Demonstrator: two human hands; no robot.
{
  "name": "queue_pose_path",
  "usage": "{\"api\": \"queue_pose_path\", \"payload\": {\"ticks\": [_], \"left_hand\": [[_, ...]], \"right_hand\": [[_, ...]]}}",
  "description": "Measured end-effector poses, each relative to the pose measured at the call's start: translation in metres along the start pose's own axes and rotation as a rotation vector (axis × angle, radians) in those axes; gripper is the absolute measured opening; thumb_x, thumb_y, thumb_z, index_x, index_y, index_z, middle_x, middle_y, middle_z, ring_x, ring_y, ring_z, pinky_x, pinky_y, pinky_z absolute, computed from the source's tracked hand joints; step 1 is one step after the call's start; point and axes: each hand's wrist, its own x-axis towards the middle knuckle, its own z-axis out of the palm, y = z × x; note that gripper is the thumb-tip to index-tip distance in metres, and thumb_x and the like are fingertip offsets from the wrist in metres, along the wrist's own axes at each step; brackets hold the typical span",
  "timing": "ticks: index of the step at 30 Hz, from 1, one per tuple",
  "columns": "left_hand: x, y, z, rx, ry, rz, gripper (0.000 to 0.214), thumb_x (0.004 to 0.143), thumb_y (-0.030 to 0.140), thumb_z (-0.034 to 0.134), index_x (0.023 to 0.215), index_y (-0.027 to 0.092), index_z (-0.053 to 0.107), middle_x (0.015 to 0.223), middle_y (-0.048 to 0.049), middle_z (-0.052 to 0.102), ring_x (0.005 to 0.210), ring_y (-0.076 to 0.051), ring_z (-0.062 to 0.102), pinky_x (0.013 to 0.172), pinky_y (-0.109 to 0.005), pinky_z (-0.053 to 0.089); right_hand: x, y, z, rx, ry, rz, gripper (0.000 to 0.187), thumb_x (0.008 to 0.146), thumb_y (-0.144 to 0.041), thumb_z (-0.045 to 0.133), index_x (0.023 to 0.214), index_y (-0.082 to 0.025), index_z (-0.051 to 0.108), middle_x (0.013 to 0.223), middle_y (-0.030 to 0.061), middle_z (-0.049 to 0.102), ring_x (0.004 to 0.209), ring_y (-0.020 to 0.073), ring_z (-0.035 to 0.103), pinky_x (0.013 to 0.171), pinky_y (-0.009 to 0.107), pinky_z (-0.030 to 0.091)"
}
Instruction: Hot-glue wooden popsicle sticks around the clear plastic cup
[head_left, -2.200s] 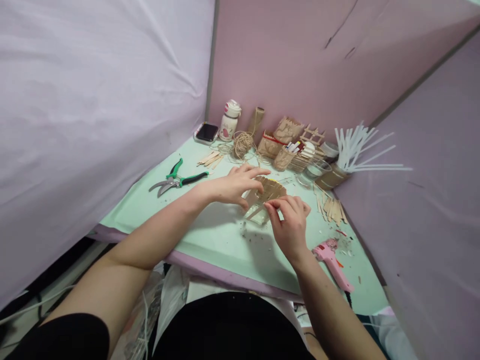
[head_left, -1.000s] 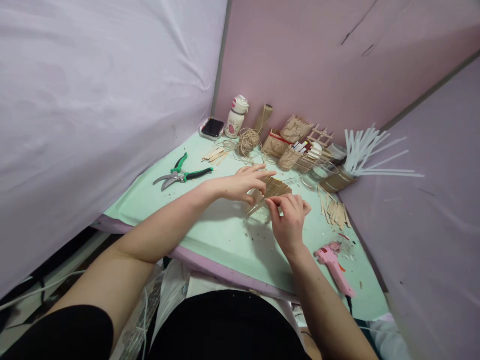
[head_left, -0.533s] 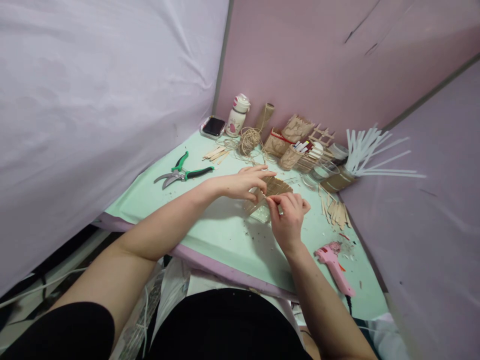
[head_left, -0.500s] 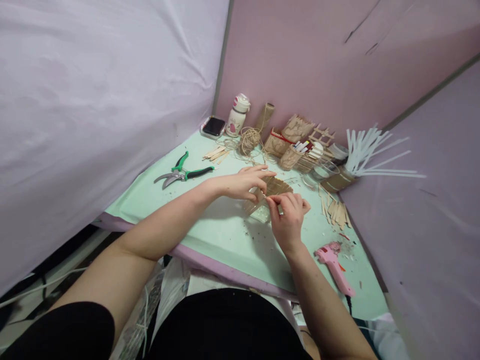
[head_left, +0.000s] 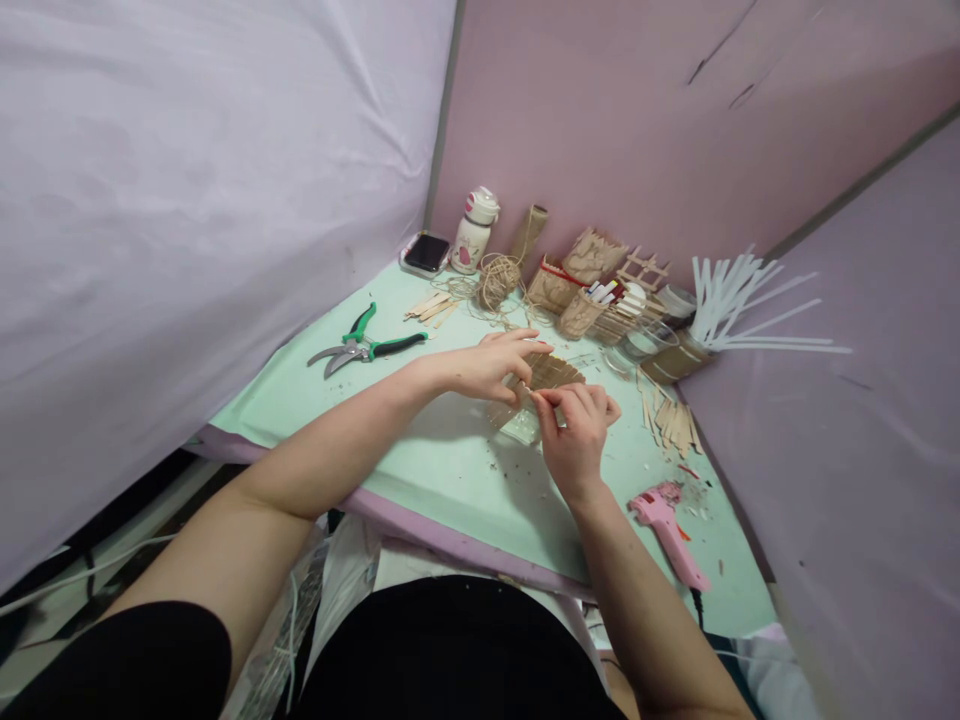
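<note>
A small panel of wooden craft sticks (head_left: 553, 373) lies on the mint-green table (head_left: 442, 470) in front of me. My left hand (head_left: 484, 366) grips its left side, fingers curled around the edge. My right hand (head_left: 576, 432) is closed in a pinch at the panel's near edge; what its fingertips hold is too small to name. A clear piece (head_left: 522, 428) lies under the panel's near corner.
Green-handled pliers (head_left: 363, 346) lie at the left. A pink glue gun (head_left: 667, 532) rests at the right front. Loose sticks (head_left: 671, 424), a jar of white rods (head_left: 720, 312), twine (head_left: 496, 281), a bottle (head_left: 476, 230), a phone (head_left: 425, 253) and stick baskets (head_left: 585, 283) line the back. Fabric walls enclose the table.
Both hands stay on the stick panel. The right hand's pinch has shifted slightly along the near edge; the panel has turned a little since the earliest frame.
</note>
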Motion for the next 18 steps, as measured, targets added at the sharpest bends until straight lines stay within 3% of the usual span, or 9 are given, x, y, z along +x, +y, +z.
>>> {"api": "queue_pose_path", "payload": {"ticks": [18], "left_hand": [[0.0035,0.0085,-0.0038,0.15,-0.037,0.01,0.008,0.079,0.028,0.073,0.082,0.022,0.077,0.159,-0.004,0.037,0.151,-0.037,0.018,0.118,-0.057,0.018]], "right_hand": [[0.0004,0.0001,0.0017,0.0,0.021,-0.008,0.021,0.096,-0.034,0.059,0.08,-0.021,0.063,0.075,0.0008,0.067,0.082,0.0194,0.052,0.081,0.036,0.028]]}}
